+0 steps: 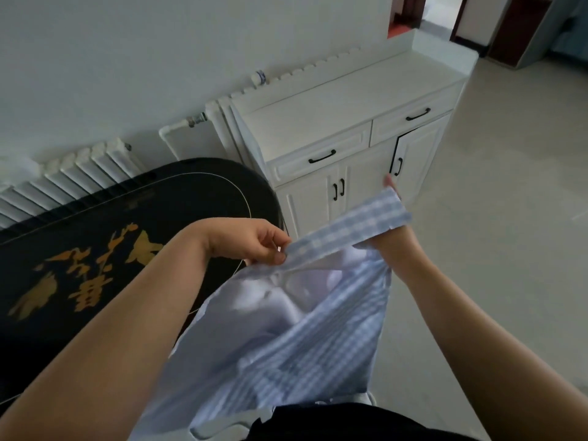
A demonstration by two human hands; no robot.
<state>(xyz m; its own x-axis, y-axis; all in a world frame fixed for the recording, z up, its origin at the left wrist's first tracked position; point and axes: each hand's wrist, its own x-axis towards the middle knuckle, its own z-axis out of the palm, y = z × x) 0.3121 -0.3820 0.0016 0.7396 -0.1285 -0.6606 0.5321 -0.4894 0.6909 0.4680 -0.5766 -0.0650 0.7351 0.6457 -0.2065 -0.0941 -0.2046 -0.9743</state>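
Observation:
A light blue and white checked garment (321, 332) hangs in the air in front of me, its pale lining showing at the middle. My left hand (251, 240) pinches one end of its checked upper band between thumb and fingers. My right hand (393, 237) grips the other end of that band; the cloth wraps over most of this hand, so only a fingertip and the wrist show. The band is stretched between both hands and the rest of the cloth drops toward my body.
A black oval table (95, 256) with gold painted characters stands at my left. Behind it run white radiators (73, 176) along the wall. A white cabinet (343, 135) with black handles stands ahead, one door slightly ajar. Pale tiled floor (496, 218) spreads to the right.

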